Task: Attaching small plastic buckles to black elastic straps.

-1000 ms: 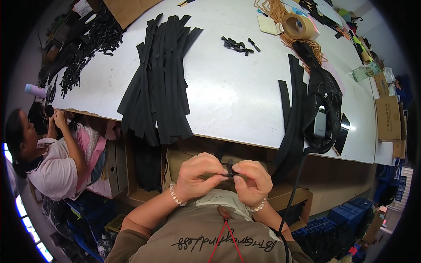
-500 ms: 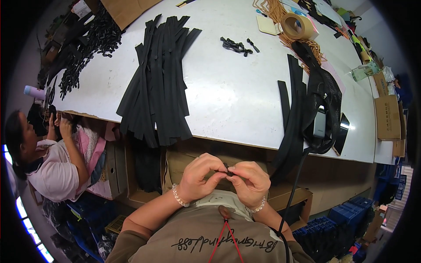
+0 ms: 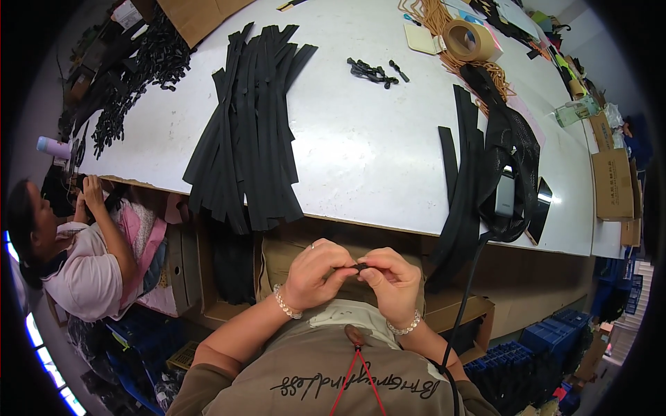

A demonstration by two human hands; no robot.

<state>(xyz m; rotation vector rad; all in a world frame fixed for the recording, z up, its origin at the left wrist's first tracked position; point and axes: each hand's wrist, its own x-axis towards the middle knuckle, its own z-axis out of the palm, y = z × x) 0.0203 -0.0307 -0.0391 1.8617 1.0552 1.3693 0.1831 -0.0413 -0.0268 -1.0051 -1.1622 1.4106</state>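
Shifted slightly leftward, the right hand (image 3: 394, 283) pinches a small black piece (image 3: 360, 267) together with the left hand (image 3: 311, 274); it seems unfinished, while black strips (image 3: 253, 128) lie piled nearby.

Lettering (image 3: 303, 383) marks the brown shirt (image 3: 305, 362) and a carton (image 3: 615, 197).

The left forearm (image 3: 243, 331) and right forearm (image 3: 424, 348) slant forward and inward from the lower edge. The left hand (image 3: 312, 277) and right hand (image 3: 393, 283) face each other in front of the body, fingers bent, each pinching with its thumb and fingertips, the two pinches close together
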